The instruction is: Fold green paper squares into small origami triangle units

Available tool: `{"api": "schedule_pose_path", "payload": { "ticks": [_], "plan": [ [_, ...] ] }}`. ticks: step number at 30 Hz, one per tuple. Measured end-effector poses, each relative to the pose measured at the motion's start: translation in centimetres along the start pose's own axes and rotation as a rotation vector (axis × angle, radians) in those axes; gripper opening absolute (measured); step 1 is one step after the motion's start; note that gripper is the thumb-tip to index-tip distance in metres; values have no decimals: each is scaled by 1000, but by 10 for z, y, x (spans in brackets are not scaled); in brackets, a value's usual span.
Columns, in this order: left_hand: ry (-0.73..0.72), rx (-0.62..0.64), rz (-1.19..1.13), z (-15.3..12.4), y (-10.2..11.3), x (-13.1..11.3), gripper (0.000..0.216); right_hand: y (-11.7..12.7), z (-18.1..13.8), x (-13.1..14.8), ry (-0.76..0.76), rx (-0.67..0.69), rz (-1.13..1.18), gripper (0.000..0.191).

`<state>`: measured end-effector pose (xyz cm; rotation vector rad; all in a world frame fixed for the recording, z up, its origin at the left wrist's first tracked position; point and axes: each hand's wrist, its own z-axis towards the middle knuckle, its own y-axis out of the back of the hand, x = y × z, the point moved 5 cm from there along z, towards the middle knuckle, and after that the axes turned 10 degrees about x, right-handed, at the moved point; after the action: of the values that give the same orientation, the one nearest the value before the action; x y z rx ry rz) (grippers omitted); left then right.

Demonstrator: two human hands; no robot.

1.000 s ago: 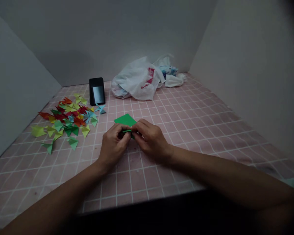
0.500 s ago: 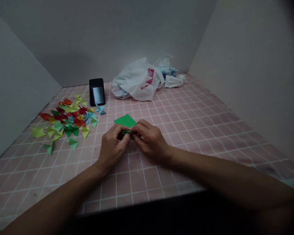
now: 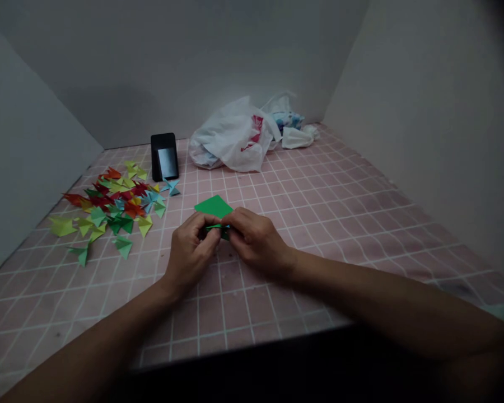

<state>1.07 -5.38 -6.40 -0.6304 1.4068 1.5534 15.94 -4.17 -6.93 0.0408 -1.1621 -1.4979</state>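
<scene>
Between my fingertips is a small folded piece of green paper (image 3: 213, 227), mostly covered by the hands. My left hand (image 3: 194, 240) pinches its left side between thumb and fingers. On the right side, my right hand (image 3: 258, 238) is closed on the same paper, its fingertips meeting those of the left. Just beyond the hands, flat green paper (image 3: 214, 206) lies on the table, its near edge hidden by my fingers. To the left spreads a pile of folded paper pieces (image 3: 120, 224) in red, orange, yellow, green and blue.
A pink tablecloth (image 3: 340, 212) with a white grid covers the table. A black device with a screen (image 3: 164, 157) leans upright behind the paper pile. White plastic bags (image 3: 231, 134) lie against the back wall, and pale walls stand at both sides.
My fingertips have shifted slightly on the folded green paper, both hands still pinching it. The whole view has moved a little; the other things lie as before.
</scene>
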Motion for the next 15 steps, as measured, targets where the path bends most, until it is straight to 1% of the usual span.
{"api": "schedule_pose_path", "payload": {
  "ticks": [3, 6, 11, 15],
  "plan": [
    [-2, 7, 27, 0, 0, -2, 9, 0, -1, 1, 28, -48, 37, 23],
    [10, 15, -3, 0, -1, -1, 11, 2, -1, 2, 58, -89, 69, 23],
    [60, 44, -153, 0, -3, 2, 10, 3, 1, -1, 15, -78, 90, 21],
    [71, 47, -206, 0, -5, 1, 11, 5, 1, -2, 6, -89, 73, 17]
  ]
}}
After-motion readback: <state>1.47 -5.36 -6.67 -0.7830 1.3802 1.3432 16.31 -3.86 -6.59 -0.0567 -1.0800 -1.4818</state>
